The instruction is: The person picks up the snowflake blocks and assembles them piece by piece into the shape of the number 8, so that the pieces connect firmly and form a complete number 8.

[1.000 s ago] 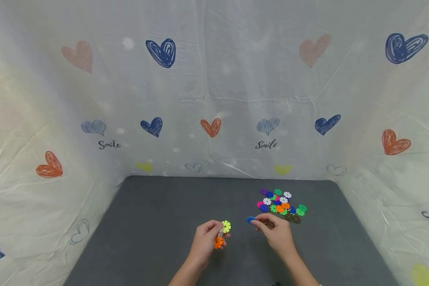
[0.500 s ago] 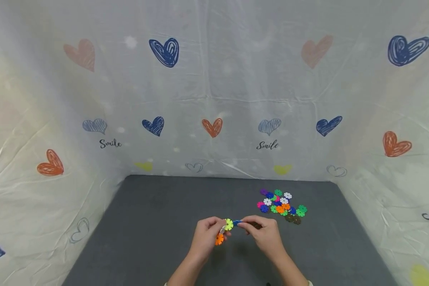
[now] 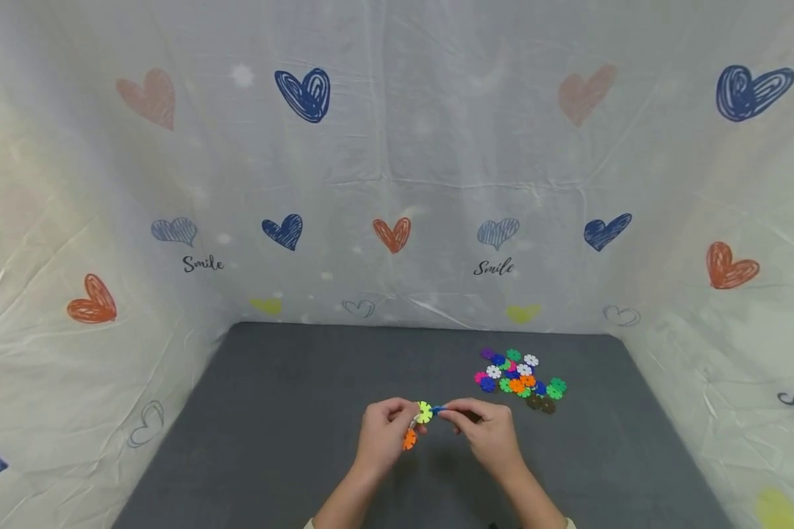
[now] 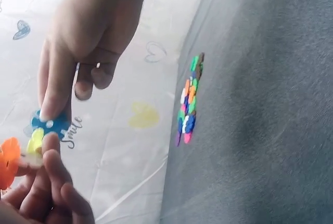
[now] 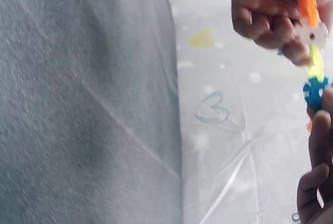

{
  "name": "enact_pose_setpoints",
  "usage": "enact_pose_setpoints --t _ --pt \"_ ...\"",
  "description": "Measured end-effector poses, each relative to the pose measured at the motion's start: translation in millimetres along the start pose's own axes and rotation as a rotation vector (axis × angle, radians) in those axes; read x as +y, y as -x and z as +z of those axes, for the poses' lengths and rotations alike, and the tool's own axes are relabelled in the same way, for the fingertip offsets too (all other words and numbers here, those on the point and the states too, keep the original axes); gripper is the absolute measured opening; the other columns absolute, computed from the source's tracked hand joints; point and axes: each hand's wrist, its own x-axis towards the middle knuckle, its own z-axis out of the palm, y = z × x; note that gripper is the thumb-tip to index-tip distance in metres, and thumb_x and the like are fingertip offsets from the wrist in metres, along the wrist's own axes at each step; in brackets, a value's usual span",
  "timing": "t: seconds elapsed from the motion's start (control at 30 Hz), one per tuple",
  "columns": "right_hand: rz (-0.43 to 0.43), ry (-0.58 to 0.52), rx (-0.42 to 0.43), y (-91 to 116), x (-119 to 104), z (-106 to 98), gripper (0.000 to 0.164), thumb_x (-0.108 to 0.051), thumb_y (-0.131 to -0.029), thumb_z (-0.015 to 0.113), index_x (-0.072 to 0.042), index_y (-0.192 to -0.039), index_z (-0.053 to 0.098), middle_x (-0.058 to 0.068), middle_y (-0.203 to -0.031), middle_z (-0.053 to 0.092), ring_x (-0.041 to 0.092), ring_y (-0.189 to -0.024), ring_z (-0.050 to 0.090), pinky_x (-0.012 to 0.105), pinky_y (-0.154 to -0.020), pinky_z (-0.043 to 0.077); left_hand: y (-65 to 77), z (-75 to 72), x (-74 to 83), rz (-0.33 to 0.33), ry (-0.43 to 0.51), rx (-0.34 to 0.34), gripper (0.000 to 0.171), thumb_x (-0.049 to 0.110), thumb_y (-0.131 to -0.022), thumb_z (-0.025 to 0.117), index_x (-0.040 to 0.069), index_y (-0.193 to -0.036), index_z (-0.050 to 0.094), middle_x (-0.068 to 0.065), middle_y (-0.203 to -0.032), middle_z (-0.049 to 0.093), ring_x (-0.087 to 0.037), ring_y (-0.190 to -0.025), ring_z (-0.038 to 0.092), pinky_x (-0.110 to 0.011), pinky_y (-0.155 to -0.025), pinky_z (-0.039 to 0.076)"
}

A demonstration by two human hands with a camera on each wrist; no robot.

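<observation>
My left hand (image 3: 382,435) grips a short chain of notched plastic flower discs above the dark table. An orange disc (image 3: 409,439) hangs lowest, a white disc (image 5: 312,35) sits between, and a yellow disc (image 3: 425,413) stands at the right end. My right hand (image 3: 492,435) pinches a blue disc (image 4: 49,124) edge-on against the yellow one. In the right wrist view the blue disc meets the yellow disc's rim; how deep the notches engage I cannot tell. Part of the white disc is hidden by left fingers in the head view.
On the dark cloth-covered table (image 3: 291,411), a loose pile of flower discs (image 3: 526,380) in several colours lies at the back right. A pale curtain (image 3: 423,147) printed with hearts and the word "Smile" rises behind and along both sides.
My right hand has moved left, bringing the blue disc from apart to against the yellow disc. The left hand has risen slightly with its chain. The pile has stayed put.
</observation>
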Motion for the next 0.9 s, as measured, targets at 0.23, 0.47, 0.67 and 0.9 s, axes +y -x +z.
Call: enact_pose_setpoints --t 0.23,0.47,0.67,0.9 --pt "-0.156 0.031 -0.018 1.3 27.7 -1.3 0.013 0.001 -0.080 0.080 -0.011 -0.081 0.077 -0.004 -0.066 0.068 0.017 -0.050 0.058 0.022 -0.046 0.046 -2.0 1.5 0.0 -0.013 0.088 -0.091 0.025 0.017 -0.101 0.062 -0.004 -0.094 0.074 -0.013 -0.074 0.071 -0.015 -0.060 0.066 -0.021 -0.053 0.051" --pt "-0.301 0.048 -0.050 3.2 33.8 -3.6 0.008 -0.004 -0.083 0.080 -0.011 -0.083 0.077 -0.003 -0.069 0.070 0.005 -0.051 0.055 0.016 -0.047 0.044 -0.5 2.7 -2.0 -0.077 0.112 -0.115 0.025 0.017 -0.099 0.062 -0.005 -0.092 0.074 -0.011 -0.074 0.072 -0.016 -0.061 0.067 -0.024 -0.056 0.055" --pt "-0.192 0.099 -0.153 -2.2 41.8 -14.7 0.010 -0.012 -0.084 0.081 -0.019 -0.090 0.078 -0.005 -0.083 0.075 0.003 -0.059 0.057 0.019 -0.053 0.049 -4.8 1.8 -9.1 -0.154 0.208 -0.263 0.030 0.024 -0.100 0.062 -0.004 -0.105 0.070 -0.008 -0.078 0.072 -0.011 -0.063 0.068 -0.027 -0.062 0.058" --pt "0.170 0.063 -0.049 -7.7 69.7 -45.5 0.017 -0.024 -0.094 0.074 -0.014 -0.107 0.077 0.008 -0.088 0.075 0.020 -0.070 0.068 0.029 -0.062 0.055 -1.8 5.7 -14.7 -0.231 0.300 -0.199 0.035 0.021 -0.099 0.063 -0.008 -0.120 0.068 -0.008 -0.083 0.074 -0.012 -0.067 0.070 -0.029 -0.068 0.060"
